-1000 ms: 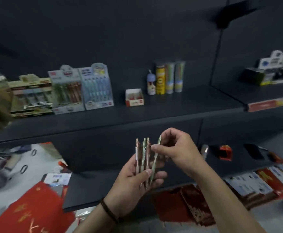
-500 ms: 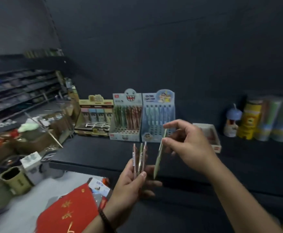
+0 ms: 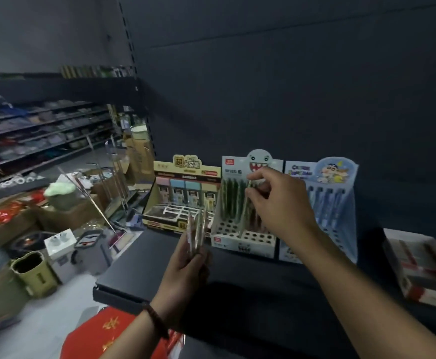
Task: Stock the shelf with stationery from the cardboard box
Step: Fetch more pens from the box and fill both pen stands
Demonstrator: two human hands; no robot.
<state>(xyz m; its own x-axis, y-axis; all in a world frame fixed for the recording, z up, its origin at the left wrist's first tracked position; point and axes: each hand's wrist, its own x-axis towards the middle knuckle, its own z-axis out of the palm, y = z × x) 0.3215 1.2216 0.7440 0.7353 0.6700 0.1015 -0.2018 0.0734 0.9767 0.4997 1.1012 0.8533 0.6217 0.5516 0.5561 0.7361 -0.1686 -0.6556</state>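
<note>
My left hand [image 3: 185, 265] holds a small bunch of pens [image 3: 197, 230] upright in front of the dark shelf [image 3: 237, 288]. My right hand [image 3: 279, 203] pinches a single green pen [image 3: 245, 208] by its top, with the tip down in the holed base of the white monster-face pen display box [image 3: 243, 237]. Several green pens stand in that box's left rows. The cardboard box is not clearly in view.
A yellow display box [image 3: 183, 177] stands left of the white one, a blue cartoon pen display [image 3: 325, 198] right of it. A red-and-white box [image 3: 419, 268] lies at the shelf's right. Cluttered cartons, containers and red paper [image 3: 100, 335] fill the floor at left.
The view has swung left and closer to the displays. My right hand has carried the single green pen away from the bunch and up into the white display box.
</note>
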